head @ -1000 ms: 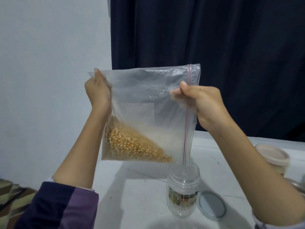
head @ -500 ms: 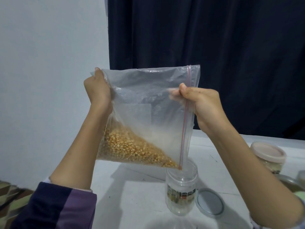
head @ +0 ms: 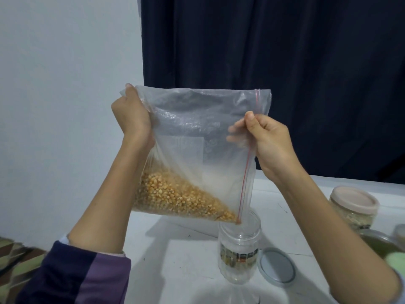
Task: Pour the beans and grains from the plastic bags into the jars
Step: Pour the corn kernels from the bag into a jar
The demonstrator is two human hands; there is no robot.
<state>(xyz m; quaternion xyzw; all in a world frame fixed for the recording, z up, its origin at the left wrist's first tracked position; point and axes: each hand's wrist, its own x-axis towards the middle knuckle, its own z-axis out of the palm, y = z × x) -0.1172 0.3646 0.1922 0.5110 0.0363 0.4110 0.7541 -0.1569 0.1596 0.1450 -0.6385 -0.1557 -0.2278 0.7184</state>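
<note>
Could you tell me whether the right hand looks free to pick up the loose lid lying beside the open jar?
Probably not yet: the right hand pinches the bag by its zip edge, though the lid lies uncovered below.

The clear plastic zip bag now tilts further than a second ago, its red-striped mouth corner lowered to the rim of the open clear plastic jar. The yellow corn kernels have slid along the bottom edge and now reach that corner.

I see golden-yellow corn kernels in a clear zip bag with a red seal strip, a navy curtain far behind, and a white table.
</note>
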